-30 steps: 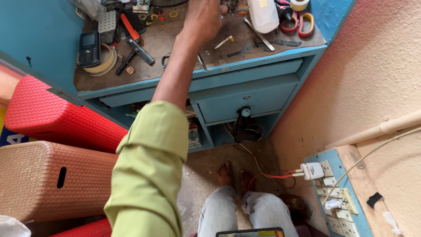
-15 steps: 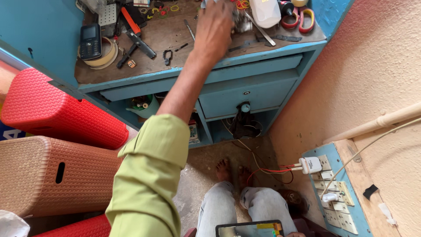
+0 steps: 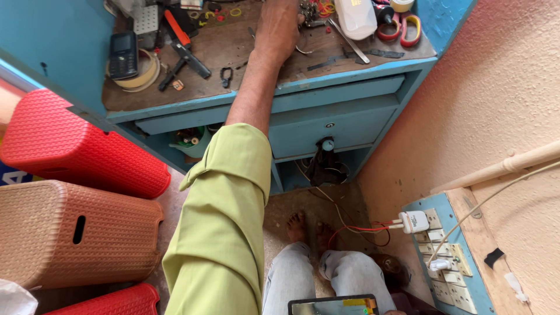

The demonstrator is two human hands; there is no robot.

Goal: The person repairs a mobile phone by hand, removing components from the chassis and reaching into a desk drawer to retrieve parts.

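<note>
My left hand (image 3: 276,28) is stretched out over the brown top of a blue desk (image 3: 326,125), with the arm in a yellow-green sleeve (image 3: 224,233). Its fingers run off the top edge of the view, next to a small tangle of metal parts (image 3: 308,11). The thumb side touches that tangle; whether the fingers grip anything is hidden. A black clip (image 3: 226,76) lies just left of the wrist. A metal blade-like tool (image 3: 349,42) lies to the right. My right hand is out of view. A dark tablet (image 3: 333,305) rests on my lap at the bottom.
On the desk are a black phone (image 3: 123,54), a tape roll (image 3: 146,71), an orange-handled tool (image 3: 175,29), a white bottle (image 3: 357,17) and red scissors (image 3: 402,29). Red and brown woven stools (image 3: 76,233) stand at the left. A switchboard with a white plug (image 3: 415,221) is on the right wall.
The view has dipped and drawn closer. My left hand stays stretched over the desk top, shifted slightly right toward the metal parts.
</note>
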